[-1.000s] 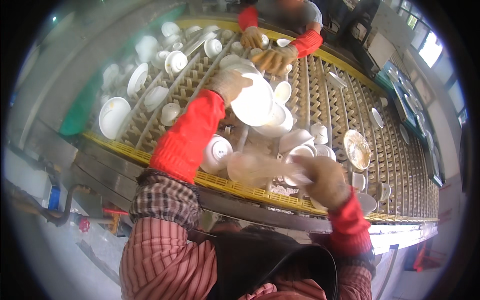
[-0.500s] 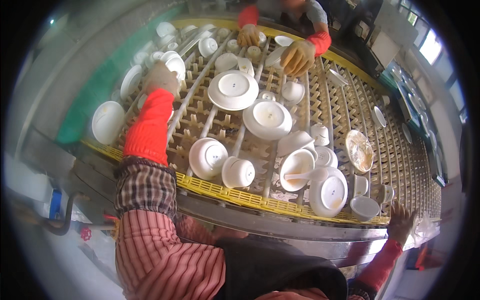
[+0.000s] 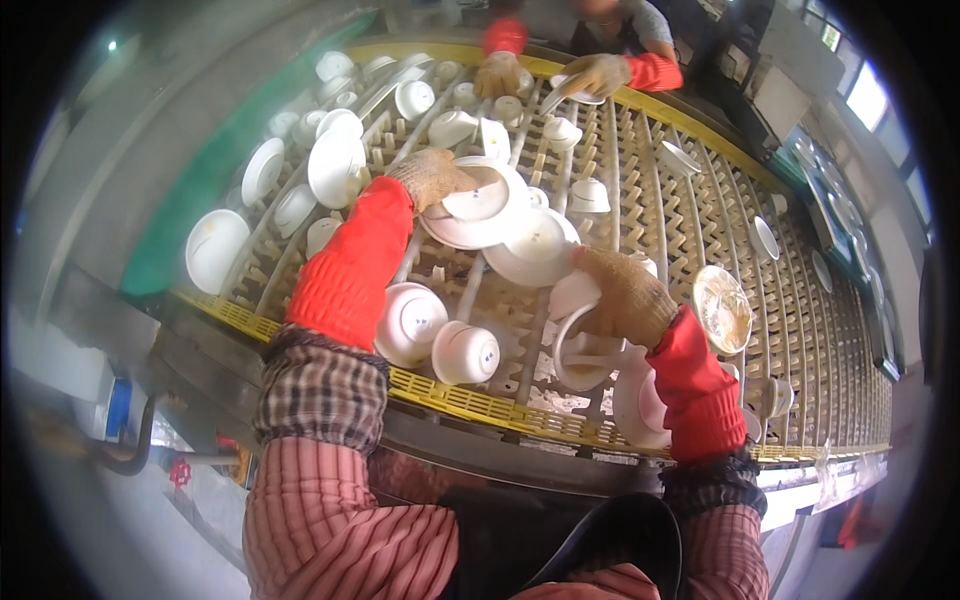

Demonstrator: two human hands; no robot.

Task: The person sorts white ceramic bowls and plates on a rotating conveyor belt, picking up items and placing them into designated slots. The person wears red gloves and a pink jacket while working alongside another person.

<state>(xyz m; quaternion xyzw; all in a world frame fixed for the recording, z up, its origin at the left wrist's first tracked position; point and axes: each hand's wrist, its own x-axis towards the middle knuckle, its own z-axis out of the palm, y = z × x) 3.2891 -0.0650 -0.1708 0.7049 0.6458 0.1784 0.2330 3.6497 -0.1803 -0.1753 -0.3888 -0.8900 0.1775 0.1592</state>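
Note:
Brown gloves cover both my hands, with red cuffs below. My left hand (image 3: 432, 180) is closed on the left edge of an upside-down white plate (image 3: 485, 215). That plate overlaps a second upturned white dish (image 3: 530, 250). My right hand (image 3: 625, 295) curls round a small white bowl (image 3: 573, 295), a finger near the second dish's rim; some of its fingers are hidden. Below that hand lie a bowl with a spoon (image 3: 585, 360) and an upturned bowl (image 3: 635, 400), both partly covered. Nearer me are an upturned bowl (image 3: 410, 322) and a cup (image 3: 465, 352).
The dishes lie on a pegged conveyor (image 3: 690, 210) with yellow edging (image 3: 470, 395). Several bowls and plates (image 3: 262, 170) stand at its left. A soiled plate (image 3: 722, 308) is on the right. Across the belt, a co-worker's gloved hand (image 3: 597, 75) is at a dish (image 3: 580, 95).
My left hand has moved right from the left-hand dishes to the plate, which has shifted slightly. My right hand has come from the belt's near right edge to the bowls. The co-worker's hand has drawn back.

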